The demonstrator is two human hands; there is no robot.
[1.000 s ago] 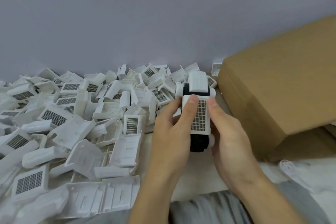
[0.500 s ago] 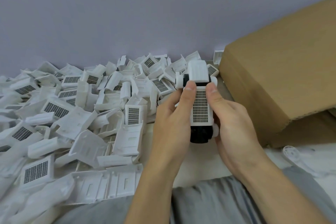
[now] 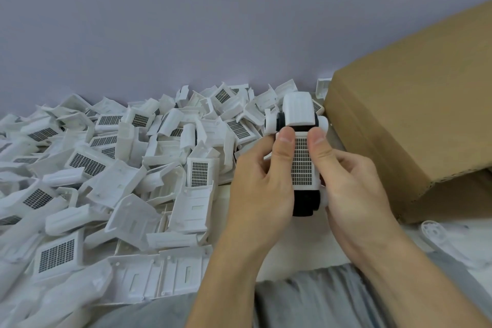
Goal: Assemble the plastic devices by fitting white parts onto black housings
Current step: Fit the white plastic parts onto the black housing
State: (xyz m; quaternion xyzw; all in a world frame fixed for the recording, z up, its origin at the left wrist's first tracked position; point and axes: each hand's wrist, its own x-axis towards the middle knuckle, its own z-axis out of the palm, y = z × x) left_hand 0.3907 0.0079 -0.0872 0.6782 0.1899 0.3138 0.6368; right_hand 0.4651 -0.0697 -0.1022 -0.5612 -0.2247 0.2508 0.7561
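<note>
Black housing [image 3: 305,202] held between both hands above worktop, long axis pointing away from person. Left hand [image 3: 262,181] and right hand [image 3: 351,184] curled round sides; both thumbs press grid-faced white part [image 3: 302,165] at far end.

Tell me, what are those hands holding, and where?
Both the left hand and right hand grip one black-and-white plastic device by its sides, thumbs on the grid-patterned top.
</note>
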